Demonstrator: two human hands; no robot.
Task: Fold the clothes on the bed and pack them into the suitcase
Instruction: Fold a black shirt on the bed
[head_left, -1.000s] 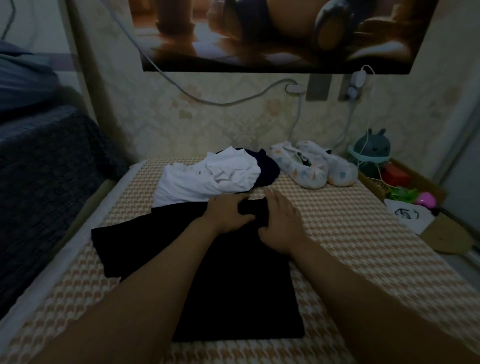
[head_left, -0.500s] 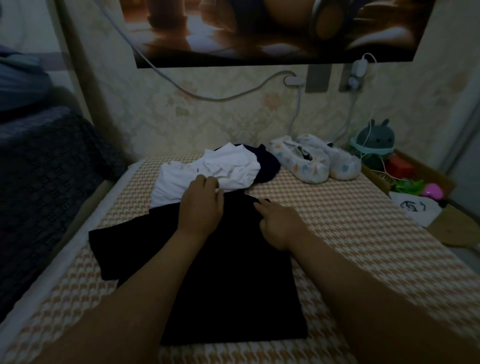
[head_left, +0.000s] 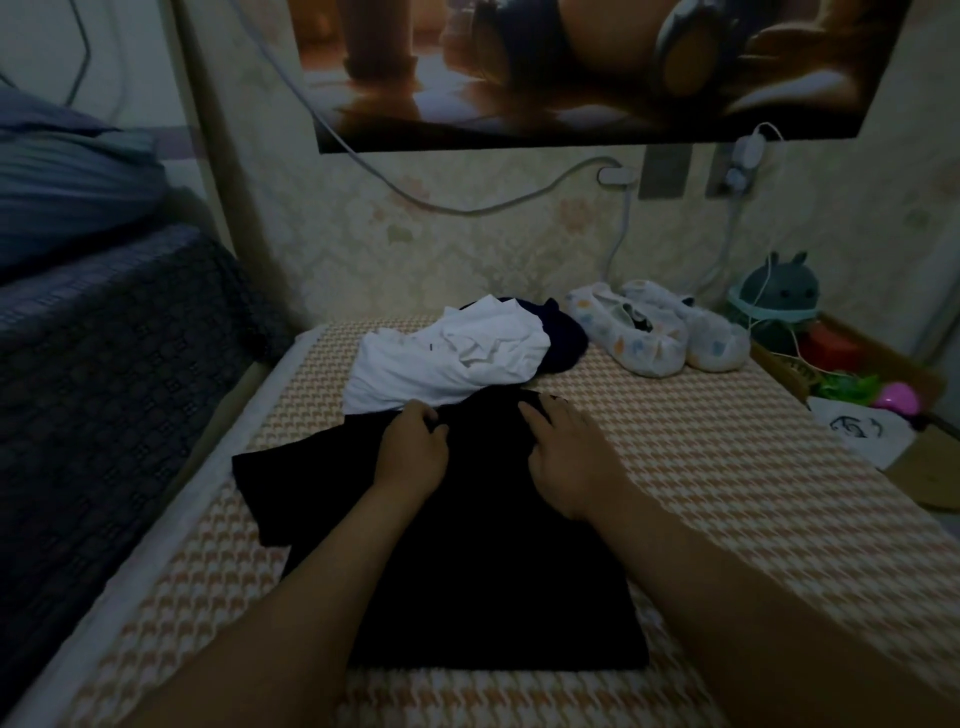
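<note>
The black garment (head_left: 467, 571) at centre is matt, smooth cloth. The white garment (head_left: 447, 364) above it is crumpled cloth. The bed cover (head_left: 727, 467) looks coarsely woven, the left blanket (head_left: 104, 364) knitted, the slippers (head_left: 628, 338) soft printed fabric, and the poster (head_left: 571, 67) at the top glossy.

Single view: the wide-angle camera on your head. It faces forward and tilts down along your two bare forearms, which enter from the bottom edge. Your left hand (head_left: 413, 452) and right hand (head_left: 566, 462) sit near frame centre, close to the lens, on the flat black cloth garment (head_left: 467, 571).

The orange-and-white houndstooth woven bed cover (head_left: 727, 467) fills the lower half and runs away from you to the pale patterned wallpapered wall (head_left: 467, 249). Straight lines bow toward the edges.

Frame limits — dark knitted blanket (head_left: 104, 389) at far left, tan cardboard box (head_left: 930, 478) at far right. The large brown-toned wall poster (head_left: 571, 67) is cut by the top edge.
</note>
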